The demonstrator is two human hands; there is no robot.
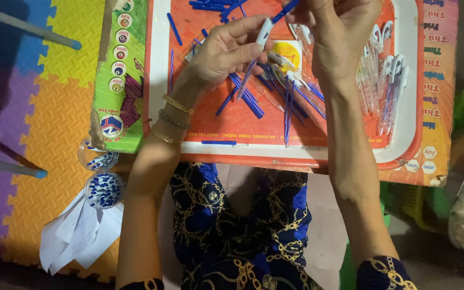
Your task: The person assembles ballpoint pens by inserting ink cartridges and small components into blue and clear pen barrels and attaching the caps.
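My left hand (pixel 226 51) holds a clear pen barrel (pixel 263 33) with a thin blue refill hanging from it, above an orange and white tray (pixel 159 80). My right hand (pixel 336 27) is just to its right, at the top edge, pinching a blue pen part (pixel 285 9) that meets the barrel's upper end. Several loose blue refills (pixel 253 99) lie scattered on the tray under both hands. A row of assembled clear pens (pixel 385 91) lies at the tray's right side. Gold and bead bracelets (pixel 174 114) ring my left wrist.
Two small clear cups of blue pen caps (pixel 103 189) sit on the coloured foam mat at the left, beside white papers (pixel 79 236). A green printed cardboard (pixel 120 75) lies left of the tray. My lap in blue patterned cloth (pixel 237 225) is below it.
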